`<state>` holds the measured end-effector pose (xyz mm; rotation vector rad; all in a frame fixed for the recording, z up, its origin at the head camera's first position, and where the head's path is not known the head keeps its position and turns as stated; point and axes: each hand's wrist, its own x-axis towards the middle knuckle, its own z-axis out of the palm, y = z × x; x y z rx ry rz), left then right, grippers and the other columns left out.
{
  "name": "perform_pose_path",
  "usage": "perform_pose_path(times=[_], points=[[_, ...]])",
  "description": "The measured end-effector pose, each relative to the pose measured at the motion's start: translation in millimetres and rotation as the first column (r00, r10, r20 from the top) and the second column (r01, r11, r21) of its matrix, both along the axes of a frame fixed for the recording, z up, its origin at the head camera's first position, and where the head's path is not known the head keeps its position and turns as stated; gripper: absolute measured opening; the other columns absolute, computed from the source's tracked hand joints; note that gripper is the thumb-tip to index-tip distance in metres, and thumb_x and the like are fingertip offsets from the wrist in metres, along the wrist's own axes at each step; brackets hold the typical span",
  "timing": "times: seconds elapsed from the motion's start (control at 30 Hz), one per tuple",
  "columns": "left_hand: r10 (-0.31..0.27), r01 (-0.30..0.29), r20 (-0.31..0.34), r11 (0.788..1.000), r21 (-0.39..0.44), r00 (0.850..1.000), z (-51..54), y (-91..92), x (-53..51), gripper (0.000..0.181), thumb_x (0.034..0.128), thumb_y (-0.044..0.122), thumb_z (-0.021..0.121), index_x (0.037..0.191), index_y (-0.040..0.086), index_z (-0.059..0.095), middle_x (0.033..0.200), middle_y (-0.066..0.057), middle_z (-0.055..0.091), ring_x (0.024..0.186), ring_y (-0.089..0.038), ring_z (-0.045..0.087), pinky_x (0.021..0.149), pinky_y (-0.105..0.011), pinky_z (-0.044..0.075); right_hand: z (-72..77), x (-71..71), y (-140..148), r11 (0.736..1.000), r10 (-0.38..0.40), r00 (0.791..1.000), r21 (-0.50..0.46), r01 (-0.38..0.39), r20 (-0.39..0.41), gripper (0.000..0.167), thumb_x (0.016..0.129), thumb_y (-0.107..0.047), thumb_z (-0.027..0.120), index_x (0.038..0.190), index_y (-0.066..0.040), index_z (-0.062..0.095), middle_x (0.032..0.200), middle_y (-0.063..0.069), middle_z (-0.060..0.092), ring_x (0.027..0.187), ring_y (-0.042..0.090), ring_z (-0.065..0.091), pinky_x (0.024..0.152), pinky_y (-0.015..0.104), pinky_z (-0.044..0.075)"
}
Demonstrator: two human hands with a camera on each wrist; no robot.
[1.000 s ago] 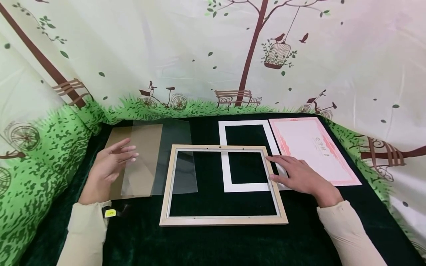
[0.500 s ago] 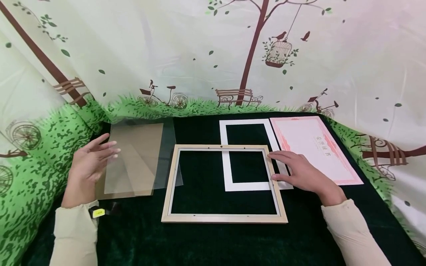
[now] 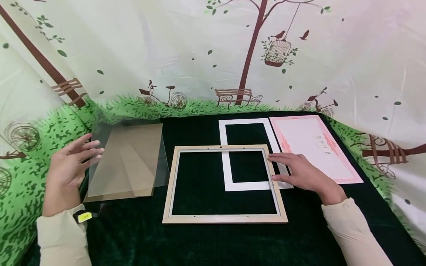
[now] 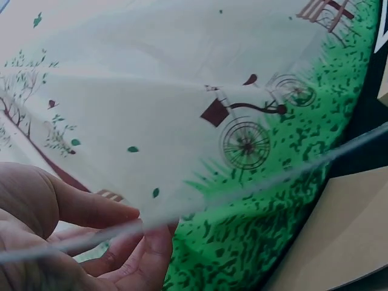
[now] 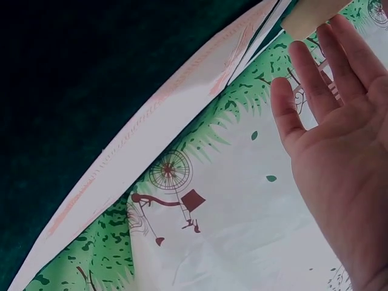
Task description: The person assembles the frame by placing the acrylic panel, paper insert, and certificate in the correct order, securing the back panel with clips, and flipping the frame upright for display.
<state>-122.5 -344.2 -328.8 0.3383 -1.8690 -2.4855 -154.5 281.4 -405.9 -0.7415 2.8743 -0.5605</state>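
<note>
My left hand [image 3: 68,170] pinches the left edge of a clear sheet [image 3: 162,171], raised over a brown board [image 3: 144,193]. The left wrist view has the sheet's edge [image 4: 273,174] running past the left hand's [image 4: 42,206] thumb and fingertips. A light wooden frame [image 3: 223,219] lies flat at the centre. Slightly bent fingers of my right hand [image 3: 301,175] touch its right side. In the right wrist view, the right hand [image 5: 345,139] has spread fingers, their tips near the frame's corner [image 5: 309,18].
Behind the frame lies a white mat [image 3: 227,170] with a rectangular opening, partly under the frame. A pink-bordered certificate [image 3: 306,147] lies at the right. Dark green cloth [image 3: 213,244] covers the table. A printed curtain [image 3: 166,48] hangs around the back and sides.
The left hand has moved left with the clear sheet, drawing it off the wooden frame's left side and over the brown board. The right hand has barely moved.
</note>
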Motion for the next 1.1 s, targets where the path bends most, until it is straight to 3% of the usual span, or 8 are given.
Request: perform_pose_path(times=[0.07, 0.13, 0.37, 0.5, 0.7, 0.83, 1.0, 1.1], points=[[0.016, -0.016, -0.010, 1.000, 0.026, 1.000, 0.9, -3.2, 1.6, 0.054, 0.0924, 0.000, 0.066, 0.139, 0.026, 0.059, 0.102, 0.006, 0.076, 0.084, -0.011, 0.075, 0.060, -0.018, 0.056, 0.4, 0.1, 0, 1.000, -0.001, 1.000, 0.004, 0.001, 0.006, 0.067, 0.087, -0.055, 0.070, 0.140, -0.017, 0.058, 0.149, 0.005, 0.053, 0.140, 0.031, 0.044, 0.105, 0.061, 0.030], [0.022, -0.021, -0.023, 0.998, 0.053, 0.999, 2.1, -6.5, 3.3, 0.050, 0.0925, -0.002, 0.065, 0.134, 0.026, 0.063, 0.102, 0.005, 0.076, 0.084, -0.012, 0.075, 0.070, -0.023, 0.060, 0.9, 0.1, 0, 1.000, -0.002, 1.000, 0.008, 0.002, 0.008, 0.067, 0.087, -0.056, 0.069, 0.140, -0.017, 0.058, 0.149, 0.005, 0.053, 0.140, 0.031, 0.043, 0.105, 0.061, 0.030], [0.009, -0.002, -0.043, 0.987, 0.159, 0.999, 5.9, -15.6, 8.2, 0.045, 0.0961, -0.005, 0.057, 0.130, 0.023, 0.067, 0.103, 0.001, 0.076, 0.086, -0.015, 0.075, 0.072, -0.025, 0.060, 3.2, 0.0, -1, 1.000, -0.009, 1.000, 0.017, 0.009, 0.014, 0.067, 0.087, -0.056, 0.069, 0.141, -0.018, 0.058, 0.150, 0.005, 0.052, 0.140, 0.031, 0.043, 0.106, 0.061, 0.029], [0.032, -0.028, -0.022, 0.988, 0.154, 0.999, 6.6, -18.0, 10.8, 0.043, 0.0949, -0.006, 0.059, 0.125, 0.023, 0.070, 0.100, 0.001, 0.077, 0.083, -0.015, 0.075, 0.070, -0.025, 0.061, 2.8, 0.1, -1, 1.000, -0.008, 1.000, 0.024, 0.008, 0.018, 0.067, 0.087, -0.055, 0.069, 0.141, -0.017, 0.058, 0.150, 0.005, 0.052, 0.141, 0.031, 0.043, 0.106, 0.061, 0.028], [0.146, -0.146, 0.011, 0.982, 0.122, 0.989, 7.1, -18.0, 19.0, 0.055, 0.0904, -0.002, 0.068, 0.138, 0.026, 0.060, 0.101, 0.007, 0.076, 0.086, -0.012, 0.074, 0.066, -0.025, 0.060, 2.3, 0.5, -1, 1.000, -0.010, 1.000, 0.028, 0.009, 0.024, 0.068, 0.087, -0.057, 0.068, 0.141, -0.017, 0.057, 0.151, 0.005, 0.051, 0.141, 0.031, 0.043, 0.106, 0.062, 0.028], [0.177, -0.183, 0.050, 0.961, 0.207, 0.983, 7.4, -15.8, 25.1, 0.059, 0.0907, 0.000, 0.068, 0.141, 0.029, 0.057, 0.112, 0.009, 0.073, 0.098, -0.012, 0.069, 0.069, -0.027, 0.060, 2.7, -0.2, 0, 0.999, -0.005, 1.000, 0.039, 0.005, 0.014, 0.069, 0.087, -0.058, 0.067, 0.141, -0.017, 0.057, 0.151, 0.005, 0.051, 0.141, 0.031, 0.043, 0.106, 0.062, 0.029], [0.116, -0.119, 0.026, 0.950, 0.289, 0.993, 10.4, -16.2, 25.5, 0.055, 0.0953, -0.002, 0.060, 0.141, 0.028, 0.057, 0.115, 0.005, 0.073, 0.100, -0.015, 0.070, 0.068, -0.028, 0.060, 3.0, 0.0, -1, 0.999, 0.001, 1.000, 0.042, -0.001, 0.002, 0.068, 0.087, -0.056, 0.069, 0.141, -0.017, 0.058, 0.151, 0.005, 0.051, 0.141, 0.031, 0.044, 0.105, 0.062, 0.030], [0.060, -0.059, 0.006, 0.948, 0.313, 0.998, 12.2, -15.5, 25.1, 0.053, 0.0973, -0.002, 0.057, 0.141, 0.028, 0.057, 0.119, 0.005, 0.072, 0.100, -0.016, 0.071, 0.075, -0.027, 0.060, 1.7, 0.7, -2, 0.999, 0.002, 1.000, 0.048, -0.002, -0.006, 0.067, 0.087, -0.056, 0.069, 0.141, -0.017, 0.058, 0.150, 0.005, 0.052, 0.140, 0.031, 0.045, 0.105, 0.062, 0.031]])
